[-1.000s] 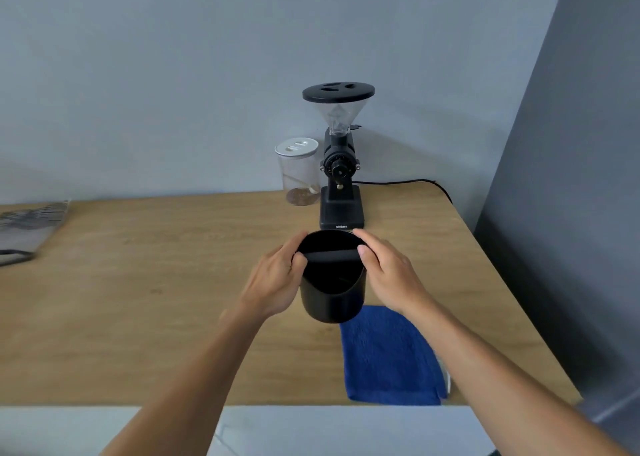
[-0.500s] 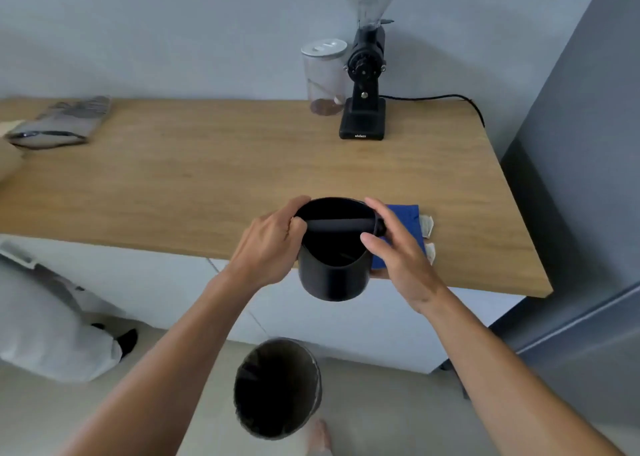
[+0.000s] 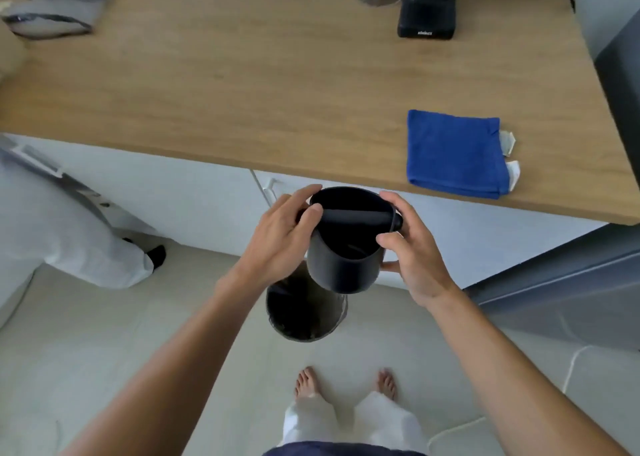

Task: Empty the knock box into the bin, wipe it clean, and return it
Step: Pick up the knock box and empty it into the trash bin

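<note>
knock box (image 3: pixel 343 247): black cup with a bar across the mouth, held upright in the air in front of the counter edge, above the bin; mouth faces up, not tipped.
bin (image 3: pixel 304 311): on the floor directly below, partly hidden by the knock box; dark liner, contents can't be made out.
risk 1: spill on the floor. Bin mouth looks not much wider than the box, so a fast or off-centre tip could throw grounds past the rim, toward the bare feet (image 3: pixel 344 383).
risk 2: the bar looks like a loose insert. Inverting with nothing holding it could drop it into the bin.
risk 3: grip is high on the rim with fingertips only; rotating the box there could let it slip.
left hand (image 3: pixel 282 235): clamped on the left side of the rim, thumb over the bar's end, fingers round the far wall.
right hand (image 3: pixel 412 247): clamped on the right side, thumb against the near wall, fingers curled by the bar's other end.
arms: both reach forward and down, elbows out, wrists roughly level.
cloth (image 3: pixel 455 154): blue, folded, on the counter (image 3: pixel 242 84) near its front edge, right of the box; untouched.
stage: judged pre-dump; wipe and return not done.
</note>
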